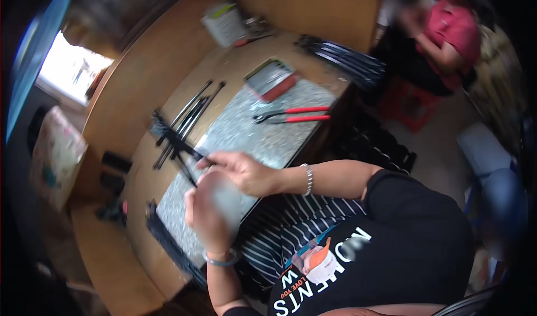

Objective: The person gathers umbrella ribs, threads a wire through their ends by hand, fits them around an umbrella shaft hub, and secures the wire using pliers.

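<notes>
Above the worktop, both my hands hold a black jointed frame (176,140) with several thin legs, tilted away to the upper left. Thumb and fingers of my right hand (243,171) pinch the near end of one leg. My left hand (215,212), partly blurred, is curled with its fingers at the end of another leg. Just beyond the frame, several loose black rods (196,109) lie on the wooden table. Pincers with red handles (305,116) rest on the grey speckled slab (240,134) under my hands.
A red open box (274,84) sits on the slab's far side. Bundled black rods (344,61) lie at the table's far right corner, and another dark bundle (170,240) at the near left edge. A white container (225,25) stands at the back. A person in pink (453,33) sits at right.
</notes>
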### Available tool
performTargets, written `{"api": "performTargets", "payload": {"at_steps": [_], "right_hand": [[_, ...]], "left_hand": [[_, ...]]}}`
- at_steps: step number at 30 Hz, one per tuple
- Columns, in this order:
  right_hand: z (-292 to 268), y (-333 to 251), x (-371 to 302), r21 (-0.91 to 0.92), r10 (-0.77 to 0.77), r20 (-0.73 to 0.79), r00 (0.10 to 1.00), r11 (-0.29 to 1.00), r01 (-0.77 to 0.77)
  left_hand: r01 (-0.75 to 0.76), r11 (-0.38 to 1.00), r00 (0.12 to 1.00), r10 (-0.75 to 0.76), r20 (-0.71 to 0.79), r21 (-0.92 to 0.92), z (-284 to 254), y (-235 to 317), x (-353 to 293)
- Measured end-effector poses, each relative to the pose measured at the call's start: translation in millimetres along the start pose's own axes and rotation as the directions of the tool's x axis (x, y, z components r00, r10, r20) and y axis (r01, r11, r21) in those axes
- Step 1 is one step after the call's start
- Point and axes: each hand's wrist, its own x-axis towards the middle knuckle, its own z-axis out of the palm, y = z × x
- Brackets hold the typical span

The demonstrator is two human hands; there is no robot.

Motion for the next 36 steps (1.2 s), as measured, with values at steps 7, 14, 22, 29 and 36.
{"api": "performTargets", "payload": {"at_steps": [7,14,22,29,36], "right_hand": [[-5.9,-32.6,-17.0,0.005,0.104,-0.040,0.994,0.995,-0.104],[-14.6,-37.9,-34.0,0.144,0.213,0.105,0.971,0.963,-0.227],[-4.0,-77.3,-44.8,-0.102,0.362,0.066,0.930,0.930,-0.354],[-6.6,-77.2,-46.3,-0.088,0.327,-0.027,0.945,0.940,-0.328],[1.9,-83.6,-48.2,-0.266,0.356,-0.071,0.932,0.893,-0.362]], "left_hand": [[0.206,0.892,0.973,-0.230,-0.013,-0.401,13.9,-1.0,-3.7],[0.191,0.967,0.966,-0.215,-0.144,-0.168,25.7,-30.7,-6.1],[0.112,0.919,0.990,-0.135,-0.035,-0.378,2.3,-2.0,70.3],[-0.066,0.952,0.975,-0.002,-0.220,-0.298,3.5,7.5,72.6],[0.211,0.848,0.977,-0.192,0.089,-0.486,2.9,23.7,34.3]]}}
